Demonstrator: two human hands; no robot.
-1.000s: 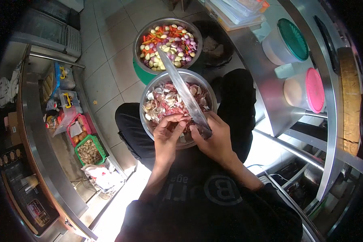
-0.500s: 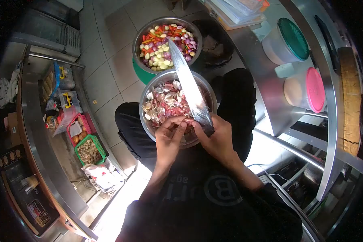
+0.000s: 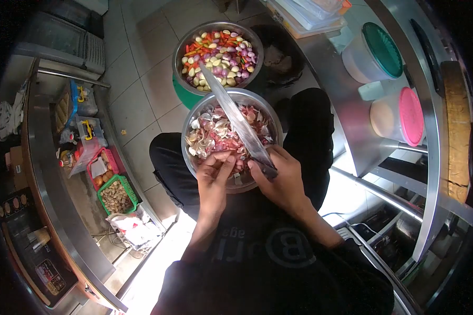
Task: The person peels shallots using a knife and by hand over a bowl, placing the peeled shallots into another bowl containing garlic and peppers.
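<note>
My right hand (image 3: 284, 176) is closed around the butt end of a large knife (image 3: 230, 113), whose long blade points forward and left. Beneath the blade, a metal bowl (image 3: 188, 149) on my lap holds papery garlic and shallot skins (image 3: 213, 134). My left hand (image 3: 214, 173) hovers at the near rim of this bowl, fingers curled in a pinch; whatever is in them is too small to make out. Farther ahead, a second metal bowl (image 3: 177, 71) contains peeled garlic (image 3: 217, 63), shallots (image 3: 244, 52) and red and orange chillies (image 3: 197, 51).
A green object (image 3: 183, 95) shows under the far bowl. To the left, a shelf carries a green basket (image 3: 134, 197) of small pale pieces and a pink basket (image 3: 113, 157). On the right metal counter stand tubs with a green lid (image 3: 382, 51) and a pink lid (image 3: 411, 116).
The knife's tip has swung left and its flat has turned. My hands have moved slightly apart, the left one shifting a little left.
</note>
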